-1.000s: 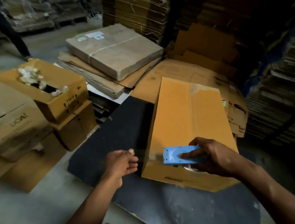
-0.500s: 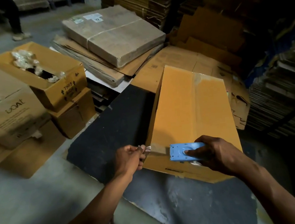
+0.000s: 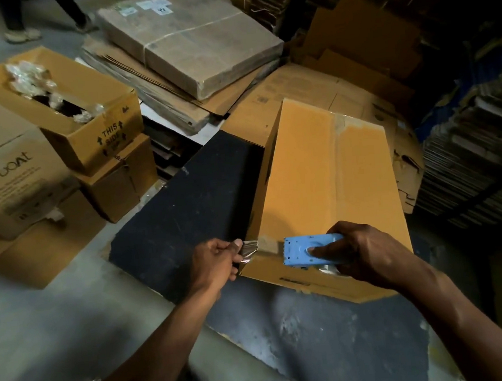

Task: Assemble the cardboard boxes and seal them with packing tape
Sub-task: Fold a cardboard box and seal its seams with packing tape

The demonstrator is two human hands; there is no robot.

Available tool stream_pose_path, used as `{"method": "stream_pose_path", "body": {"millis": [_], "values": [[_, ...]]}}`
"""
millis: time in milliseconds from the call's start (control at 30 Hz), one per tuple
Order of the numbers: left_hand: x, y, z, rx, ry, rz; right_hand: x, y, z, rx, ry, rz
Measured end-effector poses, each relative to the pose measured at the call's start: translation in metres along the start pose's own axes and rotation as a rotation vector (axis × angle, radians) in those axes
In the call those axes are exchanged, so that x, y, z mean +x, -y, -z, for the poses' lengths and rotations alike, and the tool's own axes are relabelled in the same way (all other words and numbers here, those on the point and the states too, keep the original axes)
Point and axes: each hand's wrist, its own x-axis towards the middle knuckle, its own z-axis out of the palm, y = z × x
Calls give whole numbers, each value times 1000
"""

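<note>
Dim storage area noted; stacked flat cartons (image 3: 188,41) are seen at the far side, an open box of crumpled wrap (image 3: 63,106) at the left

A dark mat (image 3: 185,214) is laid on the floor, and the orange cardboard box (image 3: 328,183) is set on it, closed face up, long axis running away from the person. A taped seam is visible along the top face. The box is judged light and hollow; its panels are likely stiff at the edges and corners but apt to flex mid-face, so pressure is best applied close to an edge

The blue tape dispenser (image 3: 309,250) is held flat on the near end of the top face. The right hand (image 3: 367,253) is wrapped around it, fingers curled over the body, one fingertip pressed on the hub

The left hand (image 3: 216,261) is placed at the near left corner of the box, thumb and fingers pinched closed on the free tape end (image 3: 250,249), which is drawn out from the dispenser across the corner

The tape is judged thin, clingy and easily creased; it should be gripped only at its tip and kept taut
</note>
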Motion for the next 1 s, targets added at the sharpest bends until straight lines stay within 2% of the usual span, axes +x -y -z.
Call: {"method": "stream_pose_path", "body": {"millis": [200, 367, 667, 833, 1000], "values": [[10, 12, -8, -80, 118, 188, 7, 4, 2, -2, 29, -17], [24, 17, -10, -81, 301, 361, 10, 7, 3, -27, 46, -10], [40, 11, 1, 43, 497, 550, 15, 15, 12, -113, 121, -17], [45, 14, 3, -10, 548, 692, 19, 10, 7, -82, 117, -15], [45, 19, 9, 70, 629, 727, 21, 11, 9, -69, 104, -6]]}}
